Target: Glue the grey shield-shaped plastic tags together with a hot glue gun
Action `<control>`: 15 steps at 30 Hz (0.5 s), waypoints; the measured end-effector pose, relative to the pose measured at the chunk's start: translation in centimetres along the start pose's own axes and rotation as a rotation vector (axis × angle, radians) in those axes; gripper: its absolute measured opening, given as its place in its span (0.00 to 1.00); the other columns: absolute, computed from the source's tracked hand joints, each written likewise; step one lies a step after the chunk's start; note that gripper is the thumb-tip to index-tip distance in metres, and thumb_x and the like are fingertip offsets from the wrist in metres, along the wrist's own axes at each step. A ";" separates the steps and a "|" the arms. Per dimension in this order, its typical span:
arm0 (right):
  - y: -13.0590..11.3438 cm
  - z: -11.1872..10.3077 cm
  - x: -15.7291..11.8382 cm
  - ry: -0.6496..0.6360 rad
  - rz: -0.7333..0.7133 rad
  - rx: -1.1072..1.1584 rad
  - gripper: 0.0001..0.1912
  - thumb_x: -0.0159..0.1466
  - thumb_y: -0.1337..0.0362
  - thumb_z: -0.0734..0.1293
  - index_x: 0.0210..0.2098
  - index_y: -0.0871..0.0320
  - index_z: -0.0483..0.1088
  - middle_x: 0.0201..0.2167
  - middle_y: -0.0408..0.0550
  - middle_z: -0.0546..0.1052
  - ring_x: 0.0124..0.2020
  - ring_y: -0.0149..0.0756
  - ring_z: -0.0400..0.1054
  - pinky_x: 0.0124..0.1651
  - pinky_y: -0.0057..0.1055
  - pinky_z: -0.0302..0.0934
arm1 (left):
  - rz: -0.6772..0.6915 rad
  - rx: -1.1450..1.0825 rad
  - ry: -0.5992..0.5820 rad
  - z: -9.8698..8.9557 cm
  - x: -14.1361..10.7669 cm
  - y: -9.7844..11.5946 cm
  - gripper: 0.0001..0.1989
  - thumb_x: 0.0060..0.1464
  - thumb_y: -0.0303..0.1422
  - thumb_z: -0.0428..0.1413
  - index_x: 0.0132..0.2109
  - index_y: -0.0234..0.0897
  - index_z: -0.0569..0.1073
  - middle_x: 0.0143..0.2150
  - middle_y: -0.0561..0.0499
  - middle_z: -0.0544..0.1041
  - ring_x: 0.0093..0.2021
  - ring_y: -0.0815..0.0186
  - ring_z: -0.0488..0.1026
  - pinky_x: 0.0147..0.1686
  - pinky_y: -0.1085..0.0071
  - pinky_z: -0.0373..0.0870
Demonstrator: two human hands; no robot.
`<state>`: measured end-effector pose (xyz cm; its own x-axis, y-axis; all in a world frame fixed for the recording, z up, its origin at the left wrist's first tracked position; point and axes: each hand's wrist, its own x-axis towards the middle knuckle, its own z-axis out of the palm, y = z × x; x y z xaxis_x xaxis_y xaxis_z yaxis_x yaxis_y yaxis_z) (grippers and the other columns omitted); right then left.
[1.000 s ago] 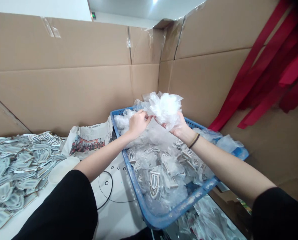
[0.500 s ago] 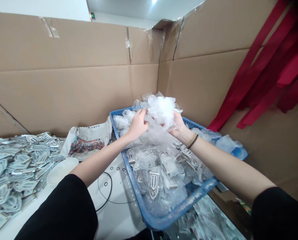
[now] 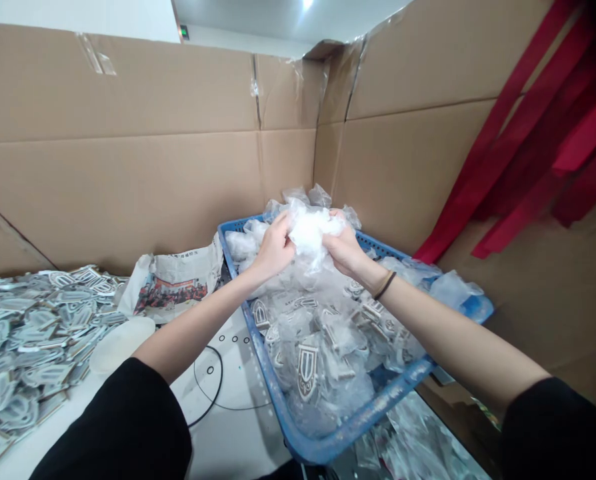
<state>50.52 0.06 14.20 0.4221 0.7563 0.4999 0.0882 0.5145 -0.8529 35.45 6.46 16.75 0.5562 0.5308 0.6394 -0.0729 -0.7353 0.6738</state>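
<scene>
Above the far half of a blue plastic basket (image 3: 273, 380), a crumpled bunch of clear plastic bags (image 3: 311, 233) is gripped between both hands. My left hand (image 3: 277, 245) pinches its left side, and my right hand (image 3: 344, 245) has its fingers closed on the right side. More clear bags lie under and behind the hands. Nearer the front, the basket holds wrapped shield-shaped pieces (image 3: 307, 370) with a white and brown pattern.
A heap of loose shield-shaped pieces (image 3: 38, 340) covers the left side, by a pale translucent dish (image 3: 121, 345) and a newspaper (image 3: 178, 283). Cardboard walls (image 3: 153, 187) stand behind. Red strips (image 3: 483, 180) hang right. More plastic-wrapped items (image 3: 423, 433) lie below the basket.
My right hand has moved slightly left and its fingers have closed on the bunch of bags. The bunch sits slightly lower and further left, between both hands.
</scene>
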 end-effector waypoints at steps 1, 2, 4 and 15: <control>0.1 0.0 0.0 0.018 -0.050 -0.029 0.27 0.48 0.59 0.75 0.38 0.50 0.55 0.36 0.40 0.71 0.37 0.33 0.68 0.39 0.30 0.66 | 0.075 0.052 -0.032 0.1 -0.1 -0.1 0.27 0.47 0.15 0.50 0.52 0.39 0.75 0.58 0.43 0.73 0.62 0.53 0.67 0.63 0.53 0.67; 0.3 0.1 -0.1 0.047 -0.098 -0.071 0.27 0.49 0.59 0.75 0.38 0.50 0.55 0.37 0.40 0.70 0.37 0.33 0.67 0.40 0.31 0.67 | 0.163 0.118 -0.060 0.2 -0.2 -0.2 0.28 0.47 0.16 0.49 0.54 0.38 0.74 0.60 0.42 0.72 0.64 0.53 0.66 0.64 0.52 0.65; 0.4 0.1 -0.2 0.106 -0.164 -0.219 0.26 0.51 0.60 0.75 0.38 0.50 0.55 0.36 0.41 0.70 0.37 0.36 0.67 0.42 0.35 0.67 | 0.290 0.237 -0.101 0.6 -0.5 -0.7 0.31 0.48 0.16 0.47 0.59 0.36 0.70 0.65 0.41 0.68 0.67 0.53 0.64 0.67 0.52 0.63; -0.5 -0.3 -1.4 0.004 -0.366 -1.222 0.21 0.54 0.75 0.58 0.47 0.59 0.65 0.44 0.58 0.69 0.38 0.45 0.66 0.39 0.40 0.62 | 0.267 0.273 -0.176 3.0 -0.3 -2.9 0.39 0.48 0.18 0.47 0.68 0.36 0.59 0.72 0.38 0.56 0.72 0.49 0.56 0.68 0.48 0.64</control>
<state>50.18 -1.33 13.87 0.1995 0.6473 0.7357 0.9683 -0.0149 -0.2494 37.99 7.16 13.48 0.6819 0.2437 0.6896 -0.0248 -0.9346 0.3549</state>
